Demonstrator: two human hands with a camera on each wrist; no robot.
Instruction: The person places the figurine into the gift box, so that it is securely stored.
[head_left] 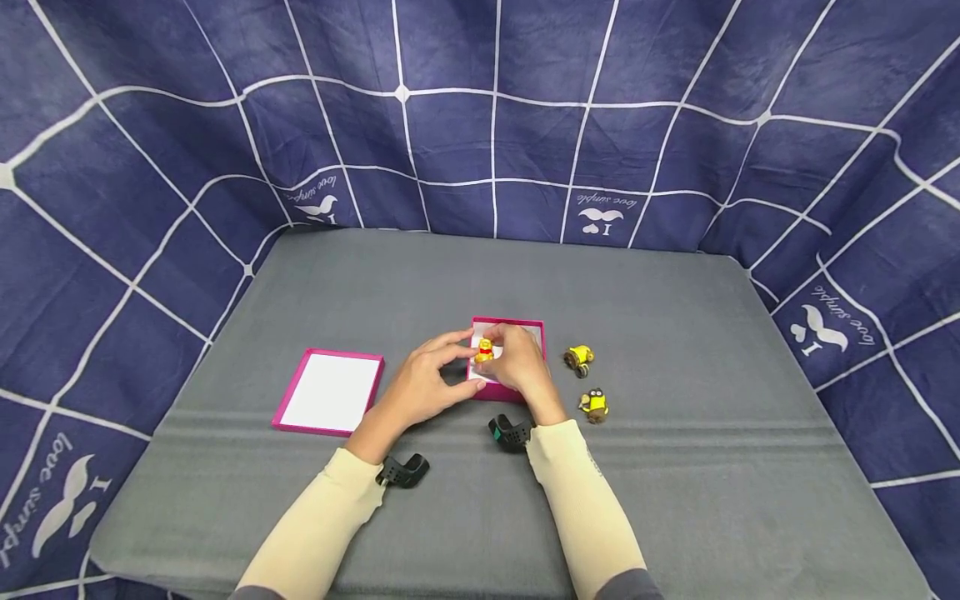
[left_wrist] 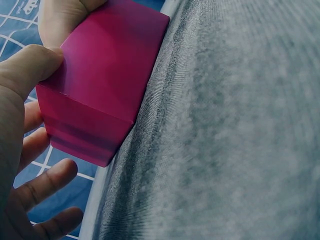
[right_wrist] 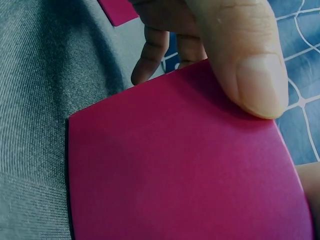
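In the head view a square magenta box (head_left: 507,320) with a white inside stands open-topped at the table's middle. My right hand (head_left: 521,358) reaches over it and pinches a small yellow toy bear in a red top (head_left: 485,351) between thumb and fingers, at the left part of the box. My left hand (head_left: 427,379) holds the box's left side, thumb at the near corner. The left wrist view shows that thumb on the magenta wall (left_wrist: 100,65), the lower fingers spread apart. In the right wrist view the thumb (right_wrist: 260,85) overlaps the box's upper edge; the bear is hidden there.
To the left lies a matching magenta-rimmed lid (head_left: 333,392), white inside up. Right of the box are two yellow toy figures, one tipped over (head_left: 579,358) and a goggled one (head_left: 596,404) nearer me. A blue grid-patterned curtain (head_left: 540,150) surrounds the grey table (head_left: 480,517).
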